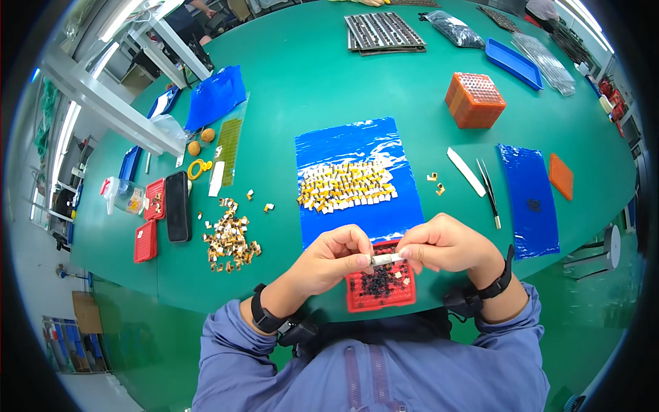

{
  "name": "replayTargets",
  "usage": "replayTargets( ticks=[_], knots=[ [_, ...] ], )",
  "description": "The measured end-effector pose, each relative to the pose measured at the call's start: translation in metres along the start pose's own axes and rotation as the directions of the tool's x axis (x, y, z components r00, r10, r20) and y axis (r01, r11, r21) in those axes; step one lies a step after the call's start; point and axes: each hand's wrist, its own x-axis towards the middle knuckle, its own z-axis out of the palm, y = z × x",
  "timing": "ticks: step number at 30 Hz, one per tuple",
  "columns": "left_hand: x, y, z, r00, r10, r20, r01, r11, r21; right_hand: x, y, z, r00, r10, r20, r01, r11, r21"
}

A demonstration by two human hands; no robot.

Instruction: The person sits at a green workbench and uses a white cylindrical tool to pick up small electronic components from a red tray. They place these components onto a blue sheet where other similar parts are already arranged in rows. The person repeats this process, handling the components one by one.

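My left hand and my right hand meet over a red tray, each with thumb and fingers pinched. Between them they hold a short whitish strip-like piece by its two ends; its exact kind is too small to make out. Many small black parts and a few white bits lie in the tray below. Just beyond my hands is a shiny blue sheet, bearing close rows of small white and yellow parts.
Loose gold and white parts are heaped at the left, near a black case and red boxes. At right lie tweezers, a white strip and another blue sheet. An orange rack stack stands farther back.
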Motion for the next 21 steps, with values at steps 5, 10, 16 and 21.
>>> replayTargets(
  ticks=[5,10,16,21],
  knots=[
    [0.000,0.004,0.004,0.999,-0.051,0.012,0.050,0.997,0.061,-0.004,0.000,-0.010,1.000,-0.014,0.000,0.014,0.999,-0.050],
    [-0.001,0.004,0.002,0.999,0.002,0.038,-0.004,0.998,0.056,-0.007,0.000,-0.026,1.000,-0.010,-0.020,0.007,0.991,-0.136],
    [0.002,0.011,0.004,1.000,-0.022,0.003,0.022,1.000,0.019,0.001,-0.002,-0.026,0.969,0.012,-0.246,0.022,0.990,0.137],
    [-0.004,0.018,0.000,0.996,0.054,-0.071,-0.044,0.990,0.136,0.022,-0.040,-0.015,0.939,-0.058,-0.340,0.036,0.997,-0.071]
  ],
)
